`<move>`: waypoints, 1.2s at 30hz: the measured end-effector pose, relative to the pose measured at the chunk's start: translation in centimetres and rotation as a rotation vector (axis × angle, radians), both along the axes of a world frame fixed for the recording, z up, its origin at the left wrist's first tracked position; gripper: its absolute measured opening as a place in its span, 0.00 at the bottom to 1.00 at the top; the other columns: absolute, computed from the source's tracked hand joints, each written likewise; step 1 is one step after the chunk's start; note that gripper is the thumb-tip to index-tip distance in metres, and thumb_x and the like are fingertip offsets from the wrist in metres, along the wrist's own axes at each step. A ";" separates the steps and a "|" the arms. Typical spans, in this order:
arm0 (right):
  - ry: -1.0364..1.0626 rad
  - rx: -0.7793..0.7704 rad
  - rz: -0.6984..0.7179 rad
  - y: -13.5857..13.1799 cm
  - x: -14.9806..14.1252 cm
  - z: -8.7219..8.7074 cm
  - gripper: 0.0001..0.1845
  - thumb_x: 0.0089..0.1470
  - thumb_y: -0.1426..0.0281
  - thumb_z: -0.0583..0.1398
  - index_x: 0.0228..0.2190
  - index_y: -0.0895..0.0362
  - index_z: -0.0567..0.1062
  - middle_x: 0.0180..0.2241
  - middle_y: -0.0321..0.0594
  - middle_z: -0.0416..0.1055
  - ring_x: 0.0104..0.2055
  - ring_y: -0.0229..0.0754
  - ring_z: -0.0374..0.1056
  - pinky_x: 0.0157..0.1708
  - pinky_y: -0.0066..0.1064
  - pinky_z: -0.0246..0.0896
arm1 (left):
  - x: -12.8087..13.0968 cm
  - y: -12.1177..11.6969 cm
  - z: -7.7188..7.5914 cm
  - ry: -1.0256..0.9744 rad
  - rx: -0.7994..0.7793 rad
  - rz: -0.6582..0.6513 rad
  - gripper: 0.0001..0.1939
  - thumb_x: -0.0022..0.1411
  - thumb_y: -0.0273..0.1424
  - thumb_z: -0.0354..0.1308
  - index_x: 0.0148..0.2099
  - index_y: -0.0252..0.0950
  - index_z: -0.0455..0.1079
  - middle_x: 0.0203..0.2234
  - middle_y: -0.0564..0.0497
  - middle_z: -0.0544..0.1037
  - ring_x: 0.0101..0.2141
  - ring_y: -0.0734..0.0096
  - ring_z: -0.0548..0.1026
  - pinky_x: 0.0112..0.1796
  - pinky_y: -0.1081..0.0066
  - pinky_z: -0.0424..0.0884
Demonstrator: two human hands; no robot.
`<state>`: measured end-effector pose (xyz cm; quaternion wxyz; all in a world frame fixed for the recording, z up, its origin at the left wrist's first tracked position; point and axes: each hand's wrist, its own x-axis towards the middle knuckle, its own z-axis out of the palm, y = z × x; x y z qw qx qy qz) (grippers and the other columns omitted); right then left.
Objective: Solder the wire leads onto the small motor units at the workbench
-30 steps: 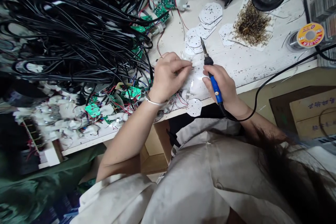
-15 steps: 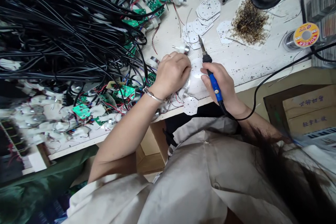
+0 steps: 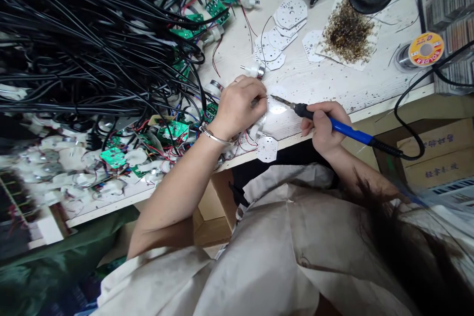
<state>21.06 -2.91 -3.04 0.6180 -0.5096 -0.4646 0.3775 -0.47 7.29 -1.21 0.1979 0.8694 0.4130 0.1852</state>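
Left hand (image 3: 237,111) is working near the worktop's front edge (image 3: 314,127), fingers curled inward over a white circuit board (image 3: 277,106). They seem to be pinching something small, but what it is can't be told, as the hand hides it. Right hand (image 3: 324,126) is gripping a blue-handled soldering iron (image 3: 346,130) pen-style, fingers closed round the handle. The iron's long axis is lying nearly level, its tip pointing left onto the board, just beside the left fingertips (image 3: 260,94). A white plug (image 3: 254,70) and stacked white boards (image 3: 291,12) are lying toward the back, with a black cable heap (image 3: 74,44) at the left.
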 end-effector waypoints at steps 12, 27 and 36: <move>-0.037 -0.007 0.052 0.4 0.0 -0.1 0.14 0.66 0.54 0.61 0.38 0.51 0.79 0.19 0.25 0.73 0.14 0.29 0.64 0.15 0.21 0.59 | -0.2 -0.1 0.3 -0.018 -0.014 -0.033 0.07 0.63 0.27 0.56 0.35 0.37 0.75 0.41 0.48 0.83 0.44 0.63 0.79 0.50 0.59 0.74; -0.083 0.030 0.064 0.3 0.0 -0.3 0.10 0.67 0.59 0.61 0.39 0.50 0.79 0.20 0.24 0.74 0.15 0.28 0.65 0.18 0.21 0.61 | -0.1 -0.2 0.2 0.013 0.014 -0.022 0.07 0.64 0.26 0.56 0.35 0.37 0.75 0.42 0.47 0.83 0.44 0.61 0.78 0.49 0.58 0.75; -0.006 0.033 -0.092 -0.1 -0.6 0.0 0.13 0.69 0.54 0.58 0.42 0.49 0.76 0.23 0.26 0.75 0.18 0.30 0.69 0.17 0.23 0.62 | 0.0 -0.1 0.3 0.008 0.010 -0.020 0.08 0.63 0.26 0.56 0.34 0.37 0.75 0.42 0.48 0.83 0.44 0.62 0.79 0.49 0.60 0.76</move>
